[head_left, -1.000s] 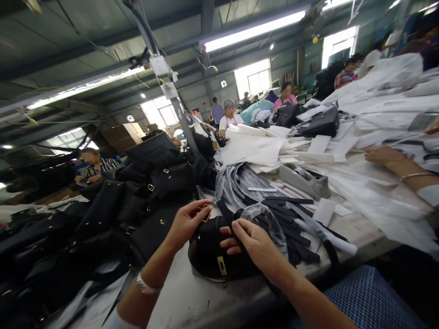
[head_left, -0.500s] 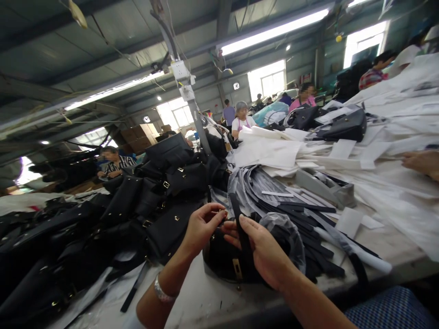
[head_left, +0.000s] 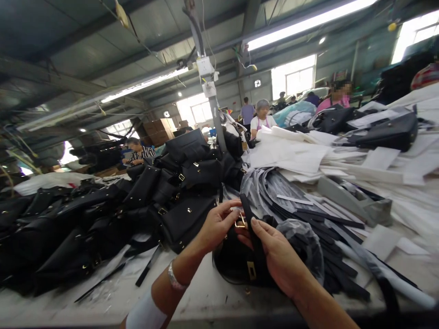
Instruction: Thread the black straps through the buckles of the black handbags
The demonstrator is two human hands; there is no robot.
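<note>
My left hand [head_left: 219,224] pinches a gold buckle [head_left: 241,221] between thumb and fingers, right beside the upper part of a black strap [head_left: 247,208]. That strap is gripped by my right hand [head_left: 274,251], thumb on its near face and fingers behind it. Below both hands a black handbag [head_left: 231,260] rests on the table, a gold clasp plate [head_left: 251,270] on its front. The strap and my right hand cover part of the bag. Whether the strap's tip passes through the buckle cannot be made out.
Piled black bags [head_left: 185,219] fill the left side. To the right lie plastic-wrapped straps [head_left: 264,187], loose black straps [head_left: 343,269], a grey box [head_left: 356,201] and white sheets [head_left: 288,148]. A metal post [head_left: 216,119] rises behind. Several people work farther back.
The view has swung left, so the scene sits farther right. The buckle, mostly hidden by my left fingers before, now shows its frame against the strap. Both hands keep their hold.
</note>
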